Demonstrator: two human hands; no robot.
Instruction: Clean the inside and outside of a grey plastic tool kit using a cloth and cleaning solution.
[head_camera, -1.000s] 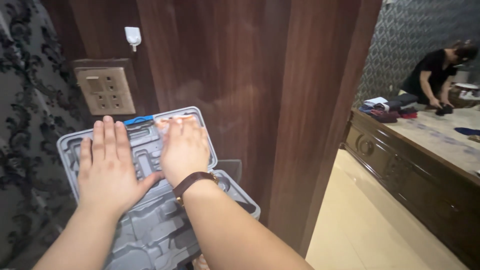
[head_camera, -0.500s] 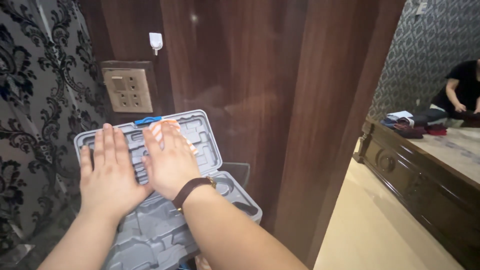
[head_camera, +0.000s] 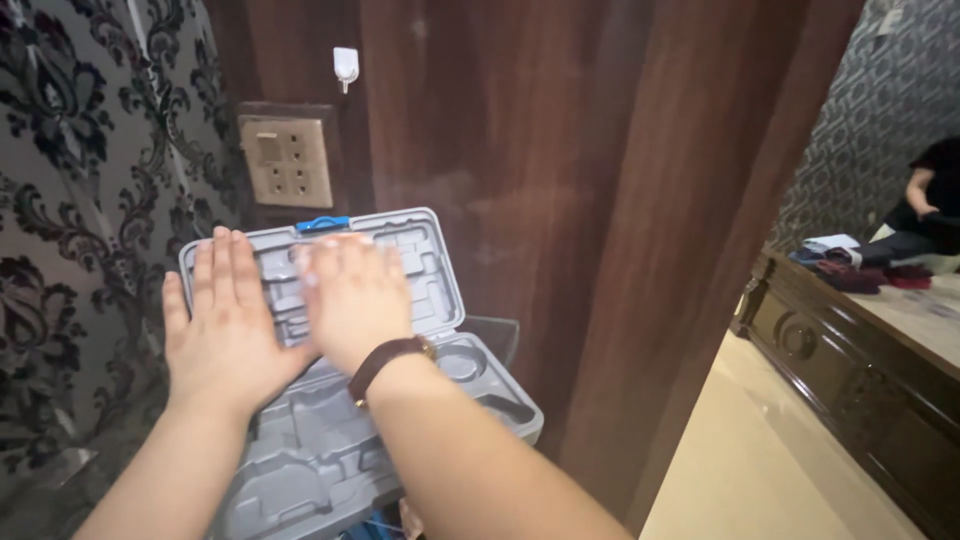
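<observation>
An open grey plastic tool case stands against the wall, its lid (head_camera: 428, 262) upright and its empty moulded base (head_camera: 320, 450) towards me. A blue latch (head_camera: 322, 223) sits on the lid's top edge. My left hand (head_camera: 228, 330) lies flat on the inside of the lid, fingers spread, holding nothing. My right hand (head_camera: 352, 300), with a brown strap watch (head_camera: 385, 358) on the wrist, presses flat on the lid beside it. A pale striped cloth (head_camera: 340, 241) peeks out, blurred, at its fingertips.
A beige wall socket (head_camera: 290, 160) and a white hook (head_camera: 345, 65) sit above the case on a dark wooden panel (head_camera: 580, 200). At right, past the panel, another person (head_camera: 930, 200) bends over folded clothes (head_camera: 850, 265) on a dark carved wooden counter (head_camera: 850, 370). The floor (head_camera: 760, 470) is cream tile.
My right hand has slid the cloth across the lid, leftward and down, then back up near the top edge. My left hand stays on the lid. The view has panned left.
</observation>
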